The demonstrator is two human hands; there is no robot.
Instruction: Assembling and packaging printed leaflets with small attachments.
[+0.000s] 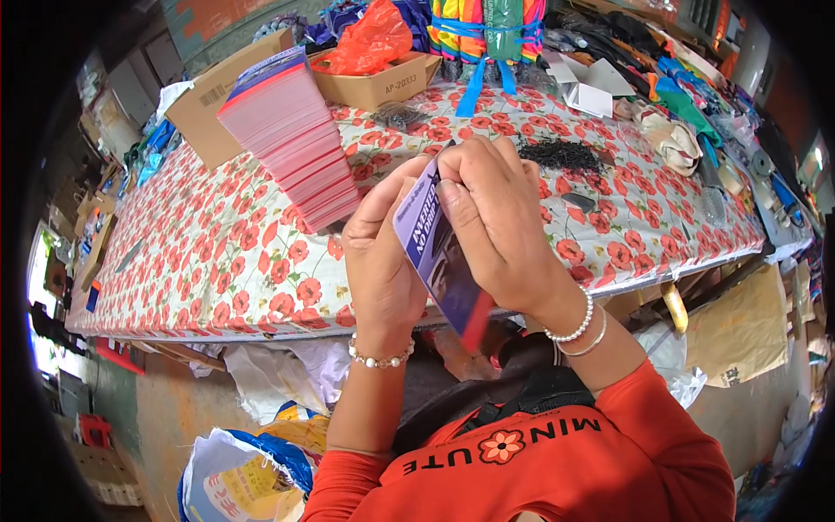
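Both my hands are raised over the near edge of the table, closed on one purple printed card (432, 239) with a pinkish-red lower end. My left hand (383, 252) grips the card along its left side. Near its top, the fingers of my right hand (491, 209) pinch the card's upper edge; a small dark bit shows there, too small to name. A tall stack of similar cards (291, 143), purple on top with pinkish-red edges, stands to the left. Beyond my right hand lies a heap of small black pieces (564, 157), whose kind I cannot make out.
A poppy-patterned cloth (209, 270) covers the table. At the back are a cardboard box (378, 85) with a red plastic bag (372, 39), and a rainbow-coloured bundle (487, 35) tied in blue. Fabric clutter (687, 113) fills the right side. An open sack (243, 478) stands below left.
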